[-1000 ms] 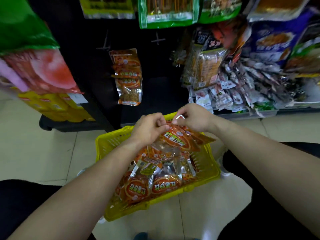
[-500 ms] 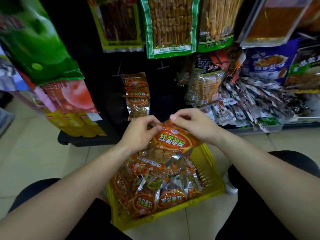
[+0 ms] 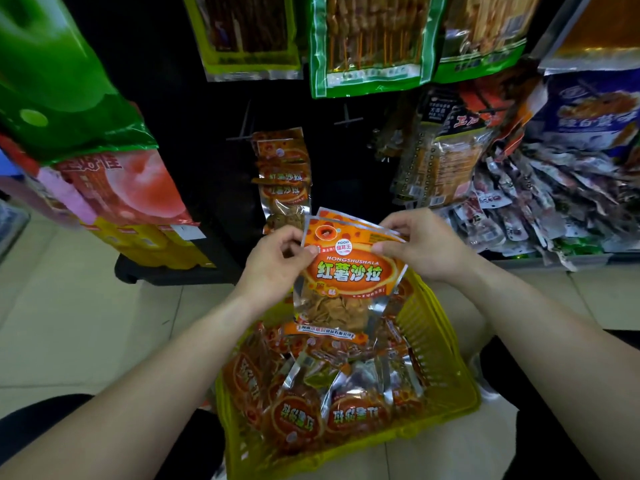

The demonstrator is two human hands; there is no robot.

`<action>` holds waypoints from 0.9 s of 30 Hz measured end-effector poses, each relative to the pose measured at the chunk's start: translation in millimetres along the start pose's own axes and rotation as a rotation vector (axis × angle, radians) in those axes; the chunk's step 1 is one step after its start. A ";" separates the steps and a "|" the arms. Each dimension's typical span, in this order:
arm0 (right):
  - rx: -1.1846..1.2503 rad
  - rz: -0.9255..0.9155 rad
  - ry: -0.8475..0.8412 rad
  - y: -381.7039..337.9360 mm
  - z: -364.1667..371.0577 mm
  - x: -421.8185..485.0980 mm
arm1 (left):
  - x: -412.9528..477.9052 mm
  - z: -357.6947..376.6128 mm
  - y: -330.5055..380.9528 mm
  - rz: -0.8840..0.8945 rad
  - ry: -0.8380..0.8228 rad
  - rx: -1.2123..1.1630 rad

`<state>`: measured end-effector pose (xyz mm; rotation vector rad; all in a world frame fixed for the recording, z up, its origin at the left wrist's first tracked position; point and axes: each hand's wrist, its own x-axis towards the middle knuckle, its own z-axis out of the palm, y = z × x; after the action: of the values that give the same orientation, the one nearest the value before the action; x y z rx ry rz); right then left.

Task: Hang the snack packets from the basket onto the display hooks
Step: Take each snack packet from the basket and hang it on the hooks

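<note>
- Left hand [image 3: 277, 263] & right hand [image 3: 424, 245] each pinched a top corner of a packet [image 3: 346, 271], thumb and fingers clamped on its upper edge. A 2nd one seemed to sit just behind it.
- The packet was upright above the basket [image 3: 453, 344], in front of the rack, not yet on any hook.
- Done: a few hung packets [image 3: 284, 174] of the same kind were on one hook.
- Left: a big pile [image 3: 311, 414] lay in the basket, so prob. most of the work remained.
- A bare hook [image 3: 346, 117] stood near, right of the hung packets.
</note>
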<state>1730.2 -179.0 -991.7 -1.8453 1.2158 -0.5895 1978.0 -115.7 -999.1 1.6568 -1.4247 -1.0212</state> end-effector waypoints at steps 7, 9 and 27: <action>-0.044 0.015 -0.144 0.7 15.1 14.2 | 10.1 -3.7 1.1 0.074 -0.100 0.021; -0.031 0.013 -0.157 -0.3 15.8 16.6 | 13.4 -4.2 1.6 0.070 -0.048 0.069; 0.007 0.043 -0.085 -0.5 0.0 15.2 | 17.6 -11.9 5.1 -0.026 -0.001 0.016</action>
<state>1736.9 -192.7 -992.2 -1.8154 1.1923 -0.4857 1987.9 -133.6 -991.4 1.6906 -1.4184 -1.0273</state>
